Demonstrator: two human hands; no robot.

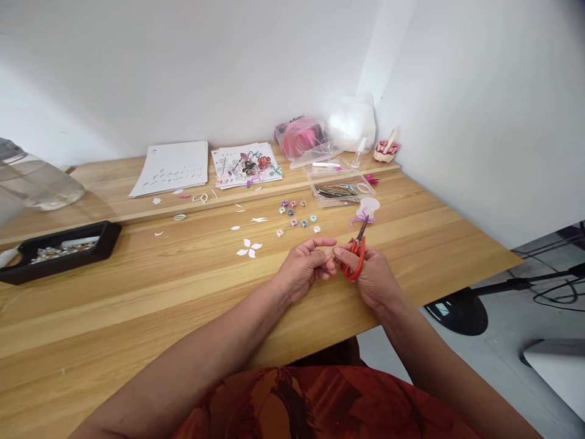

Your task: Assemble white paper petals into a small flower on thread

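Red-handled scissors [355, 259] are in my right hand [375, 274], their dark blades pointing up and away from me. The thumb and forefinger of that hand meet the fingertips of my left hand [307, 263]. My left fingers are pinched together, and whatever lies between them is too small to make out. Just left of my hands, white petal-shaped paper pieces [249, 248] lie in a flower pattern on the wooden table [183, 317]. Several small thread bobbins [294, 222] in different colours sit beyond my fingers.
A clear plastic box [340, 190] with thin rods stands behind the bobbins, near a purple ribbon-like piece [361, 218]. Paper stacks [171, 167], flower ornaments [251, 166] and a small basket [386, 149] line the back. At left are a black bead tray [61, 251] and a clear jar [39, 180].
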